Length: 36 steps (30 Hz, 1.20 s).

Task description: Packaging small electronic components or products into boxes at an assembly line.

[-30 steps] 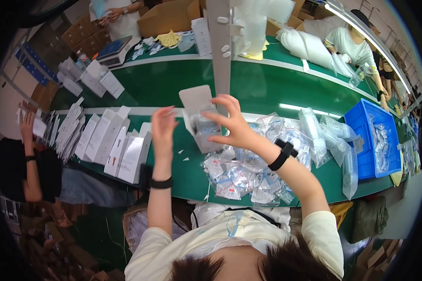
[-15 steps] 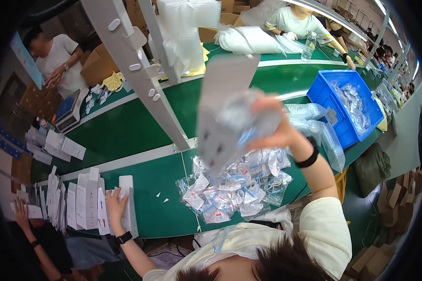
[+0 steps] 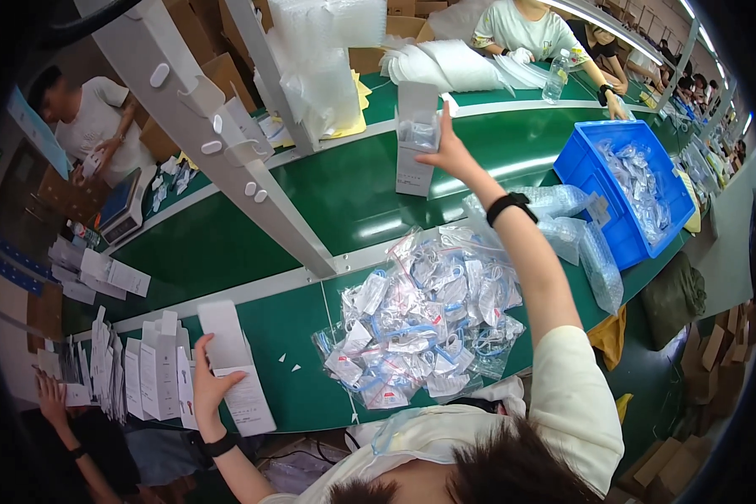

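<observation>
Cardboard is the stuff in hand at both ends of the reach. Nearest, at the near edge of the green bench (image 3: 302, 403), the left hand (image 3: 210, 388) has its fingers closed on the long side of a flat white carton (image 3: 235, 368), thumb on its face; it lies beside a row of like cartons (image 3: 139, 374) standing toward the bench's left corner. Such a sleeve looks light and thin, stiff along its folds but quick to bend or crease across the panel, so an edge near a fold seems the surest hold.

Right of it sits a heap of clear plastic bags (image 3: 424, 323), likely slippery and floppy, crowding the middle of the near edge.

Farther out, past the pale dividing strip, the right hand (image 3: 450, 155) grips the side of an upright white box (image 3: 416, 139) with a bag showing in its open top. It stands on the far green lane, probably light and easy to tip or crush. Bare green lies left of it; the blue bin (image 3: 638, 189) bounds the right, the slanting white frame post (image 3: 218, 134) the left.
</observation>
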Motion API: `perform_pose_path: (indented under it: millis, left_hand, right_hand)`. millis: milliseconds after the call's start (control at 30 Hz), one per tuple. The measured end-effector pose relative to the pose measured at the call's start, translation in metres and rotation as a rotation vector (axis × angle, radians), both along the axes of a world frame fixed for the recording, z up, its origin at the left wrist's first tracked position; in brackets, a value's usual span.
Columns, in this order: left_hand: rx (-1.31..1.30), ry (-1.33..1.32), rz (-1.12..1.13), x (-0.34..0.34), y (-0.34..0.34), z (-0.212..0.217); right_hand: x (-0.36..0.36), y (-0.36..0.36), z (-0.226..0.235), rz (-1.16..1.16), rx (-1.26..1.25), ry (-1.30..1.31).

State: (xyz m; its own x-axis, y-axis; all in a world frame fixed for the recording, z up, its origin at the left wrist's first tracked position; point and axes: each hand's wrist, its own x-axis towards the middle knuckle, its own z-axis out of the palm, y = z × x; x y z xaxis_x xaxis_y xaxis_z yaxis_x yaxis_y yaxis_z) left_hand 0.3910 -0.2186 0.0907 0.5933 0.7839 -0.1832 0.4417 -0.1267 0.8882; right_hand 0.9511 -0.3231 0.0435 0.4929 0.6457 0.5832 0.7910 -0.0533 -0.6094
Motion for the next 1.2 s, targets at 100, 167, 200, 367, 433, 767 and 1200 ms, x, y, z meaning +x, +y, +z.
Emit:
perform_pose_path:
  millis: [100, 167, 200, 367, 433, 767, 1200]
  left_hand:
    - [0.097, -0.168, 0.052, 0.018, -0.037, 0.025]
    - [0.268, -0.272, 0.006, 0.029, -0.055, 0.031]
    - [0.328, -0.319, -0.036, 0.047, -0.055, 0.021]
    - [0.673, -0.315, -0.145, 0.146, -0.067, -0.005]
    - [0.642, -0.343, -0.168, 0.177, -0.072, -0.008]
    - [0.479, -0.601, -0.087, 0.201, -0.075, -0.037]
    - [0.437, -0.672, 0.123, 0.203, -0.074, -0.049]
  right_hand:
    - [-0.006, -0.047, 0.01, -0.202, -0.722, -0.105]
    - [-0.005, -0.066, 0.006, -0.147, -1.208, 0.074]
    - [0.0, -0.081, -0.006, -0.138, -1.293, 0.086]
    - [-0.034, -0.104, -0.035, -0.33, -1.312, -0.157]
    - [-0.045, -0.118, -0.026, -0.311, -1.151, -0.091]
    - [-0.161, -0.107, 0.148, 0.25, 0.563, 0.485]
    - [-0.241, -0.024, 0.093, 0.237, 0.464, 0.13]
